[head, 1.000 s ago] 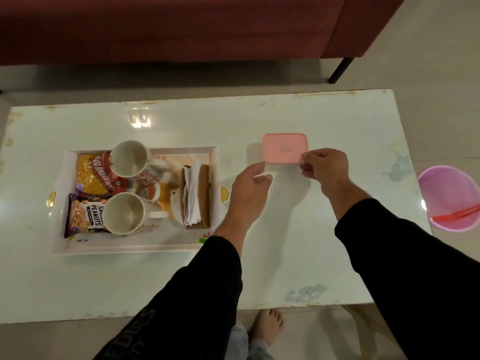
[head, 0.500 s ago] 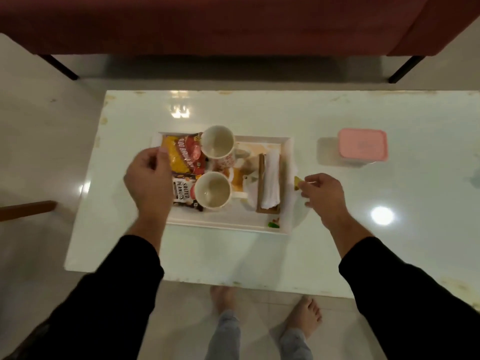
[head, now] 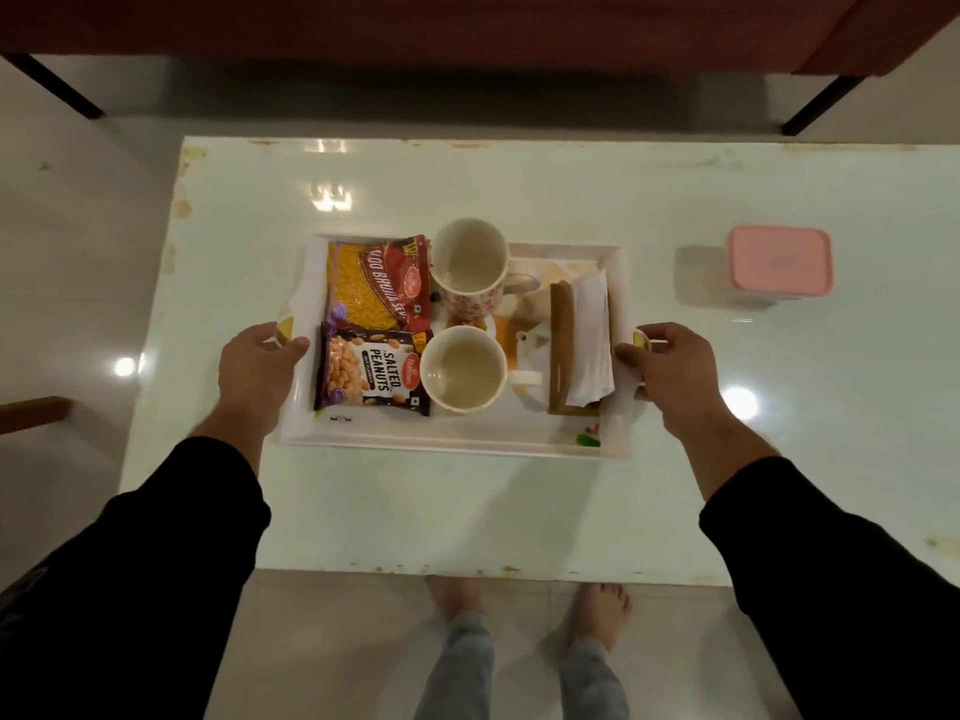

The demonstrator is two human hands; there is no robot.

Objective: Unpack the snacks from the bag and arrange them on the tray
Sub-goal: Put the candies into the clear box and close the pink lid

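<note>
The white tray [head: 447, 438] at frame centre is gripped at its gold side handles by the left hand [head: 255, 367] and right hand [head: 670, 370], fingers curled. On it lie salted peanuts [head: 370, 373], a bhujia packet [head: 378, 284] behind, and two mugs. Upper right, a pink box [head: 778, 263] sits on the tabletop [head: 519, 511].

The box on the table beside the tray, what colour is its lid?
Pink. The box shows clearly in the head view, right of the tray.
</note>
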